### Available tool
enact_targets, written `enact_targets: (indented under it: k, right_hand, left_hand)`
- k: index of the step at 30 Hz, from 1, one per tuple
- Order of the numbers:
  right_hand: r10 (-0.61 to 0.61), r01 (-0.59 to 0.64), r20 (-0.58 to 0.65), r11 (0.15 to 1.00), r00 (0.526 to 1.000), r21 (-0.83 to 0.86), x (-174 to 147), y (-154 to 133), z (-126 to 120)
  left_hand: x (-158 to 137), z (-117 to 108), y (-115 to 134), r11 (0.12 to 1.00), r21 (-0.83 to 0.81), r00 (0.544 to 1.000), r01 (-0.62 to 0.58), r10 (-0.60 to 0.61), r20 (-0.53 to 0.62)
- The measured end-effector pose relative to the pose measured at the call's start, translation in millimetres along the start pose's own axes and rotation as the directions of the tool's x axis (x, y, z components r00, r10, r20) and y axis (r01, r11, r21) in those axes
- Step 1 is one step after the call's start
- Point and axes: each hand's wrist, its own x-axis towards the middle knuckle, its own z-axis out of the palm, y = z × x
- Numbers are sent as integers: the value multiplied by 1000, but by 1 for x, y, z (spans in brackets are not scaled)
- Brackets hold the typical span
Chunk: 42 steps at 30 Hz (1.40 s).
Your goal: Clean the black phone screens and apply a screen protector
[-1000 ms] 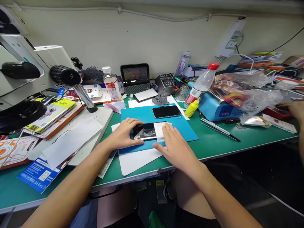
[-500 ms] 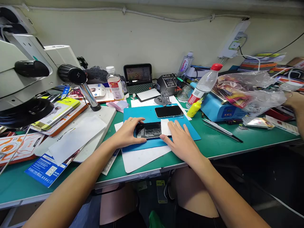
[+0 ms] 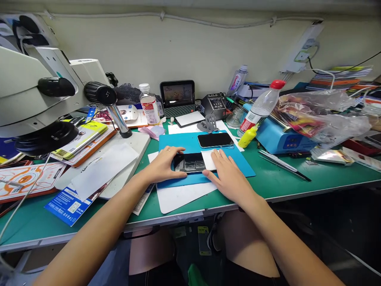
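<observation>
Device (image 3: 193,163) is lying between my hands on the blue mat (image 3: 178,139), its long axis running left to right. My left hand (image 3: 160,165) is gripping its left end between thumb and fingers; my right hand (image 3: 230,174), open, is resting on the white sheet (image 3: 208,161) covering its right part.

The head camera looks forward and down — across the surface (image 3: 336,174). The wall (image 3: 202,51) faces it at twelve o'clock, legs (image 3: 245,238) close at six.
</observation>
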Motion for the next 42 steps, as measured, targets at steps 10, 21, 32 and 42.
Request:
enact_targets:
  k: [10, 21, 32, 42]
  right_hand:
    - [-173, 168, -89, 984, 981, -55, -43, -18, 11]
    - [-427, 426, 12, 904, 904, 5, -9, -72, 3]
    - [-431, 431, 42, 902, 901, -2, 48, -91, 0]
    - [-260, 260, 69, 965, 963, 9, 45, -36, -3]
  left_hand:
    - [-13, -24, -1, 982, 186, 998, 17, -27, 53]
    - [-17, -42, -9, 994, -78, 959, -81, 56, -279]
    - [-13, -38, -16, 994, -106, 811, -19, -47, -583]
    - [-15, -39, -18, 992, -124, 842, -18, -52, -536]
